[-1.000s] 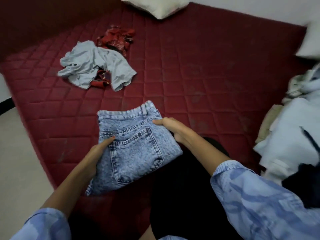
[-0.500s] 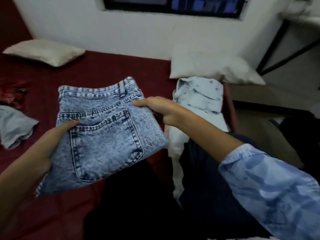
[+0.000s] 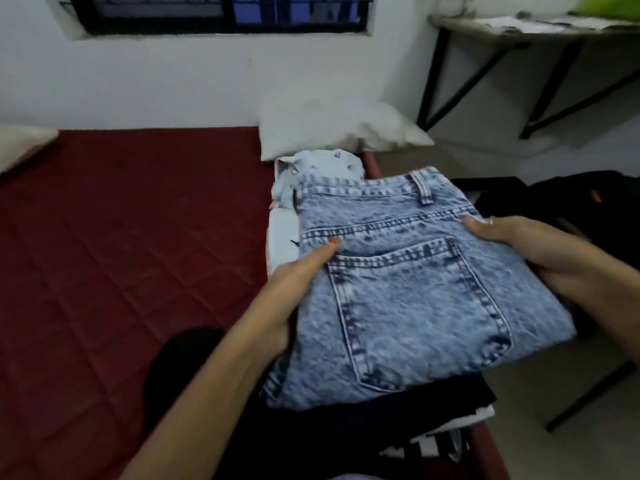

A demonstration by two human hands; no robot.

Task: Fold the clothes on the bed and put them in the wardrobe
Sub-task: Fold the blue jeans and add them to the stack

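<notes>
Folded jeans [image 3: 415, 289] are held by both hands over a stack of folded clothes [image 3: 450, 407] at the edge of the bed [image 3: 121, 237]; left hand [image 3: 294, 292] and right hand [image 3: 540, 251] grip opposite sides, thumbs on top

bare red mattress [image 3: 131, 244] open to the left; pillow [image 3: 332, 133] and folded clothes pile [image 3: 287, 233] crowd the right edge
</notes>
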